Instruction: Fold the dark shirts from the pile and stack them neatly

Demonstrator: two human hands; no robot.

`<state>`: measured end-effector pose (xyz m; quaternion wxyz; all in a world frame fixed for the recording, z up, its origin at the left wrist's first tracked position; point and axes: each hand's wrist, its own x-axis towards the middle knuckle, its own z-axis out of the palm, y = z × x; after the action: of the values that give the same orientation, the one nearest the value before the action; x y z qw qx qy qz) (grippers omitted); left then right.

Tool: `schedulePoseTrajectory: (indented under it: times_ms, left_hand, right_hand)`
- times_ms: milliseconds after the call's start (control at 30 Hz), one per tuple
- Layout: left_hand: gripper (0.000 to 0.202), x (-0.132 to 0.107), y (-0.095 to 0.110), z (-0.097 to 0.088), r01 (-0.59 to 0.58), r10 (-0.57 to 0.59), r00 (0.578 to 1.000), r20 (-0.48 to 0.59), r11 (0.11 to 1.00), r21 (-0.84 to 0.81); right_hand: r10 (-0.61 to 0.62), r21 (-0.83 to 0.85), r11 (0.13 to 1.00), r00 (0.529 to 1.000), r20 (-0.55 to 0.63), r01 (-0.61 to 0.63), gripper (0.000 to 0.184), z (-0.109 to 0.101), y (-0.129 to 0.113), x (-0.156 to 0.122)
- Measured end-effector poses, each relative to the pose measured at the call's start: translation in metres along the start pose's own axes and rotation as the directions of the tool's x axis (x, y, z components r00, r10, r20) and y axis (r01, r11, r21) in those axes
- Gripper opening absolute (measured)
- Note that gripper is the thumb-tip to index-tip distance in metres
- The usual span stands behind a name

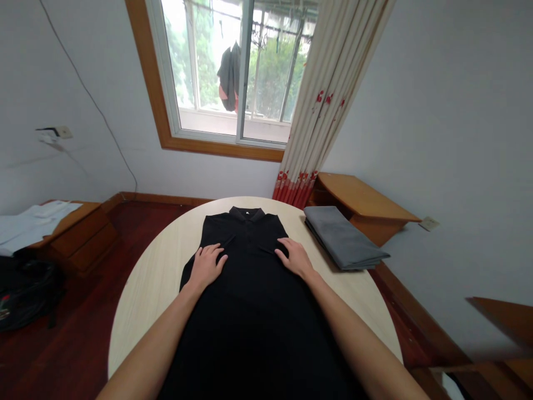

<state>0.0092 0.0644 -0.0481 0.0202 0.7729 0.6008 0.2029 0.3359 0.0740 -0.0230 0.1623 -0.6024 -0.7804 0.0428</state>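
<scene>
A black polo shirt [249, 244] lies spread out on a round pale wooden table [154, 272], its collar at the far side. My left hand [207, 263] rests on the shirt's left side, palm down with the fingers apart. On the right side, my right hand [296, 256] touches the fabric near the sleeve, its fingers loosely extended. Neither hand grips anything. The lower part of the shirt merges with dark clothing close to me, so its hem cannot be made out.
Folded grey cloth [343, 236] lies at the table's right edge. Behind it stands a wooden desk [362, 194] beside a patterned curtain [328, 100]. A wooden cabinet [89, 239] with papers [35, 222] and a black bag [29, 289] are at the left.
</scene>
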Motion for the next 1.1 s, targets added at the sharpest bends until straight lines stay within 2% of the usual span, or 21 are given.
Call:
schedulePoseTrajectory:
  times_ms: [100,267,367,433,533,633,767,933,1033,1100]
  left_hand:
    - [0.045,0.001,0.0,0.001,0.02,-0.02,1.0,0.012,1.0,-0.015]
    - [0.045,-0.002,-0.002,0.005,0.027,-0.027,0.999,0.037,1.0,0.01]
    - [0.045,-0.001,-0.004,0.006,0.016,-0.017,0.999,0.045,1.0,0.025]
    - [0.045,0.005,-0.006,0.003,0.014,-0.015,0.998,0.065,1.0,0.019]
    - [0.046,0.027,-0.009,-0.001,0.032,-0.034,0.995,0.095,0.999,0.016]
    - [0.047,0.058,-0.014,0.001,0.041,-0.047,0.995,0.094,0.997,0.069]
    - [0.058,0.094,-0.026,0.018,0.093,-0.125,0.974,0.188,0.981,0.17]
    - [0.064,0.119,-0.043,0.036,0.134,-0.187,0.952,0.243,0.966,0.222]
    - [0.065,0.128,-0.041,0.038,0.124,-0.182,0.95,0.253,0.966,0.229]
    - [0.065,0.131,-0.036,0.041,0.13,-0.187,0.951,0.245,0.964,0.232]
  right_hand:
    - [0.113,-0.064,0.992,0.993,0.028,-0.111,0.048,0.007,0.003,0.019]
    - [0.198,-0.126,0.977,0.954,0.226,-0.172,0.054,0.021,0.012,0.048]
    - [0.285,-0.164,0.954,0.927,0.244,-0.25,0.056,0.023,0.019,0.059]
    - [0.321,-0.196,0.939,0.923,0.212,-0.281,0.055,0.022,0.022,0.068]
    - [0.246,-0.18,0.959,0.956,0.158,-0.217,0.055,0.023,0.022,0.082]
    - [0.165,-0.127,0.982,0.966,0.201,-0.142,0.059,0.03,0.021,0.095]
    - [0.245,-0.121,0.967,0.946,0.214,-0.223,0.062,0.043,0.032,0.107]
    - [0.307,-0.129,0.949,0.938,0.162,-0.288,0.066,0.047,0.048,0.121]
    - [0.339,-0.155,0.936,0.928,0.155,-0.317,0.065,0.045,0.044,0.126]
    - [0.308,-0.161,0.945,0.942,0.137,-0.286,0.065,0.045,0.037,0.124]
